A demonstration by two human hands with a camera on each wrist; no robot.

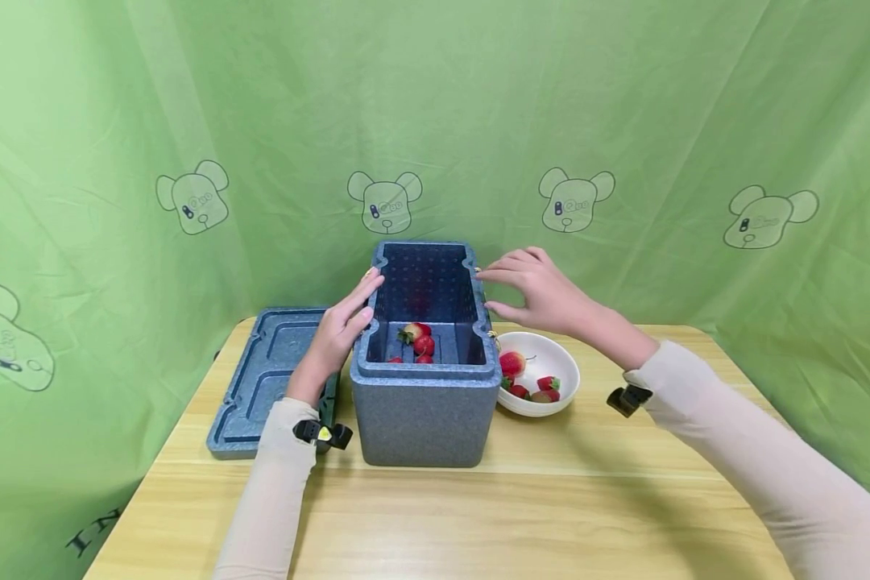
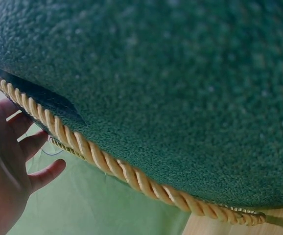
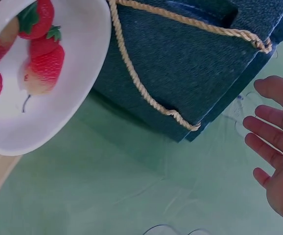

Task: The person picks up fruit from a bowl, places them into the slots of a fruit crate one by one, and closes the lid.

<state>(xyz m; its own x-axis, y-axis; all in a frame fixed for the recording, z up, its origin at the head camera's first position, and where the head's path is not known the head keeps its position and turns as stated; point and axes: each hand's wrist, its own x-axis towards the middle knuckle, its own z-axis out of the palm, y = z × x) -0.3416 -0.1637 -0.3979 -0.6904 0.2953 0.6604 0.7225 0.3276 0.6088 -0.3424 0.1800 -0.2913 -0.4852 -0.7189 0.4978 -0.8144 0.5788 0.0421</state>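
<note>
Two hands (image 1: pixel 338 329) (image 1: pixel 547 292), fingers (image 1: pixel 503 277) flanking rim (image 1: pixel 426 371), open box (image 1: pixel 424 423) between

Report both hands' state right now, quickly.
Left hand: open, holding nothing, at the left rim of the blue-grey box.
Right hand: open, holding nothing, near the box's right rim.

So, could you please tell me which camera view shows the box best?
The head view: it shows the box open, from rim to base. The left wrist view shows only some wall and rope, very close; the right wrist view shows a roped side, cropped and partly behind the bowl.
</note>
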